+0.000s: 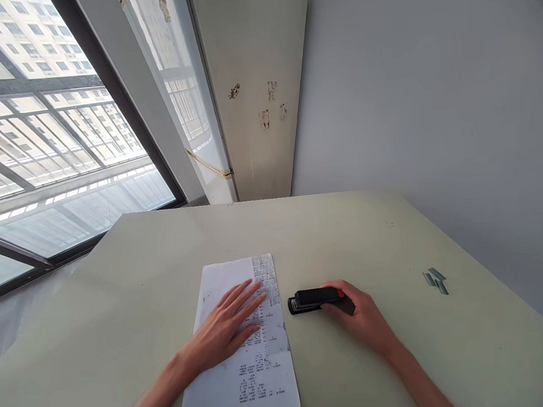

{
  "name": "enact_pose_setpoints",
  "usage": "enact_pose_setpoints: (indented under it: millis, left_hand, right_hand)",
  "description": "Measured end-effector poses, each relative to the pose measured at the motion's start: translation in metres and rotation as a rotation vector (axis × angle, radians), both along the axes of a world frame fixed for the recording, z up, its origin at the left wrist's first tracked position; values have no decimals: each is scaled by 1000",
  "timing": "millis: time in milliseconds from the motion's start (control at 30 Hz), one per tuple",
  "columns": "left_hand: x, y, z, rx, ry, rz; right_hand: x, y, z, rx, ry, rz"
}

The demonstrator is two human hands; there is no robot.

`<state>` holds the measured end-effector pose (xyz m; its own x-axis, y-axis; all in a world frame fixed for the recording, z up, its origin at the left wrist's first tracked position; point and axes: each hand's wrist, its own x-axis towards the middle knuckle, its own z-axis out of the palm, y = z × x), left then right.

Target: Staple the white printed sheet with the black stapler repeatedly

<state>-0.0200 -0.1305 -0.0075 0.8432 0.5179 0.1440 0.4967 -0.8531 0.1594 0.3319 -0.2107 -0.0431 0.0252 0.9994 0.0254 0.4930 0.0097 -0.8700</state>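
My left hand [229, 324] lies flat on printed sheets of paper [265, 375], its fingers spread across the upper part. The paper is white with columns of small dark print along its right side. To the right of it, my right hand [354, 310] grips the rear end of a black stapler [315, 297] with a bit of red near the back. The stapler's front points left toward the paper, with a small gap between them. Whether its base rests on the table or is slightly raised, I cannot tell.
Several strips of staples [435, 280] lie on the right of the pale table [162, 271]. A grey wall [417, 102] borders the table on the right. Behind it stands a tall beige cabinet or fridge [263, 61], and a large window [47, 124] is at the left.
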Motion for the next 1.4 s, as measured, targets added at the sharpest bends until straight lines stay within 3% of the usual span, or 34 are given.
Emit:
enact_pose_setpoints:
  millis: [133, 300, 433, 800, 967, 1133, 1400]
  left_hand:
    - [-30, 6, 0, 11, 4, 99]
    - [-73, 15, -17, 32, 25, 258]
    - [-82, 17, -26, 50, 23, 301]
    - [-49, 34, -26, 22, 47, 254]
    - [-45, 44, -23, -24, 14, 265]
    - [-35, 48, -15, -74, -51, 221]
    - [13, 42, 5, -291, -201, 194]
  right_hand:
    - [0, 0, 2, 16, -6, -5]
    - [0, 1, 3, 19, -19, -11]
    - [-1, 1, 2, 36, -35, -41]
    - [4, 4, -2, 95, -47, -218]
    - [9, 4, 1, 50, 106, -210]
    - [10, 6, -3, 54, 255, -342]
    - [8, 6, -8, 64, 192, -338]
